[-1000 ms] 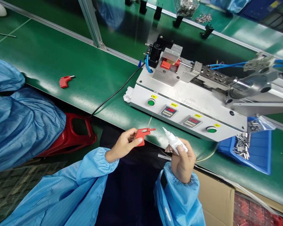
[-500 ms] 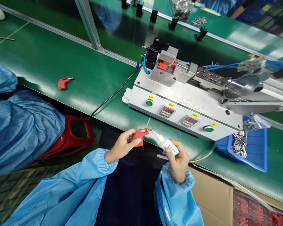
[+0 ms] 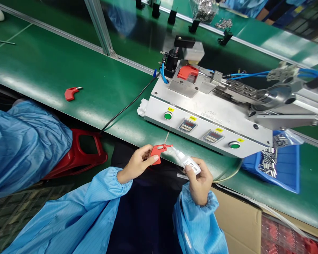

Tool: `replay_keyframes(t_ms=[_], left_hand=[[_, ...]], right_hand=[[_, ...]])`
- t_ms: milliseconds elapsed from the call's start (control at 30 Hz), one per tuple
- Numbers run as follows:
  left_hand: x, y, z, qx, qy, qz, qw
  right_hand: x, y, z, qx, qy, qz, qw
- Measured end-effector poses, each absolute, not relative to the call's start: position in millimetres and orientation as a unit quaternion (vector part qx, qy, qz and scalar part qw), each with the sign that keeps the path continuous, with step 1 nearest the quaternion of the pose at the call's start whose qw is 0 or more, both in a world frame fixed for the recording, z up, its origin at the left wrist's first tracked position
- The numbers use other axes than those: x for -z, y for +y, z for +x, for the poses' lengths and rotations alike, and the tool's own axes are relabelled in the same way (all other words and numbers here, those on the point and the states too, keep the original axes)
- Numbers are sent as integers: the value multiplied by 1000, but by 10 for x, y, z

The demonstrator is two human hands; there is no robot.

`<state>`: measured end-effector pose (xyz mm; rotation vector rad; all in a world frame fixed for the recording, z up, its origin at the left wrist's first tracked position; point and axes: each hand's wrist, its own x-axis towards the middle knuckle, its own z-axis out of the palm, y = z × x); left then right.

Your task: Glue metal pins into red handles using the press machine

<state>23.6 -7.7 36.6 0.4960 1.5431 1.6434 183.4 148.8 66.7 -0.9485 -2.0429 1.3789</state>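
My left hand (image 3: 138, 163) pinches a small red L-shaped plastic part (image 3: 159, 151) at the near edge of the green bench. My right hand (image 3: 200, 180) grips a small white glue bottle (image 3: 186, 161), its nozzle pointing left and touching the tip of the red part. Behind them stands a grey machine (image 3: 212, 109) with two green buttons and two red digital displays. Another red part (image 3: 187, 72) sits in the machine's fixture at its top, with the clamp block (image 3: 193, 51) raised above it.
A loose red part (image 3: 70, 93) lies on the green belt at left. A blue tray (image 3: 283, 165) with several metal pins sits right of the machine. A person's blue sleeve (image 3: 23, 141) and a red stool (image 3: 81, 153) are at left. A cardboard box (image 3: 241, 218) stands below the bench.
The glue bottle swung from upright down to the left until its nozzle met the red part. The machine's clamp block has lifted off the red part in the fixture. The neighbour's sleeve drew back.
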Motion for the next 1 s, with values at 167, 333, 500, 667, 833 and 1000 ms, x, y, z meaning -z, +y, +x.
replay_keyframes(t_ms=[167,333,500,667,833,1000], left_hand=[[-369,-69,227,-648,616,185,408],[-321,-71,195,-644,630,170,400],[-123,-37,-87,-606,676,170,383],[23,52,-398,-552,695,202,415],[93,-22,-448,-540,706,223,402],[178,-33,-440,-560,698,218,389]], right_hand=[[-516,1555,1890,-578,-697,-338,257],[-307,1668,1854,-605,-669,-341,266],[-6,1771,1821,-482,-755,-351,273],[152,1705,1970,-381,-809,-361,263],[-319,2171,2416,-355,-794,-375,320],[-979,3401,2860,-249,-725,-545,339]])
